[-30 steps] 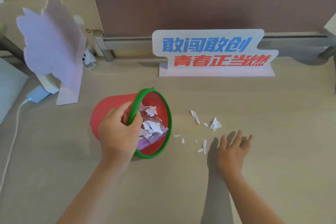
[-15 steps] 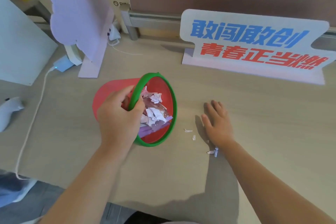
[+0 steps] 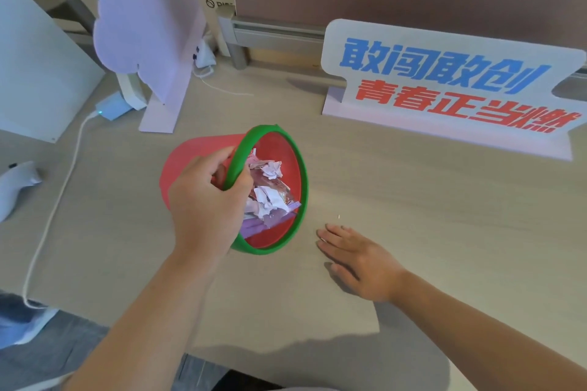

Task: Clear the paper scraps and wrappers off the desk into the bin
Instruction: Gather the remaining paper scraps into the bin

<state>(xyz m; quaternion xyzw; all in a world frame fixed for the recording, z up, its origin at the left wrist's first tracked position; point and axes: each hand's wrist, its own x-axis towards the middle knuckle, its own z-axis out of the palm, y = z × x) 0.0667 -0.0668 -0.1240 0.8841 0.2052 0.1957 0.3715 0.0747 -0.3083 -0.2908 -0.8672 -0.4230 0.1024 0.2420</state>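
Note:
A small red bin [image 3: 279, 152] with a green rim lies tipped on its side on the desk, mouth facing right and toward me. My left hand [image 3: 206, 203] grips its rim at the near left side. Inside sit crumpled white paper scraps [image 3: 268, 200] and pink and purple wrappers [image 3: 254, 225]. My right hand [image 3: 359, 255] lies flat, palm down, on the desk just right of the bin's mouth, fingers together and pointing left. Whatever is under the palm is hidden. One tiny speck [image 3: 339, 216] lies beyond the fingers.
A white sign with blue and red characters [image 3: 444, 86] stands at the back right. A lilac cut-out board [image 3: 143, 19] stands at the back left, with a charger and white cable [image 3: 57, 200] beside it. A white controller [image 3: 16, 184] lies at the left edge. The desk's front edge is close below.
My right hand has swept left and nearer across the desk toward the bin's mouth; the loose scraps seen earlier are no longer visible. The view has tilted down and come closer.

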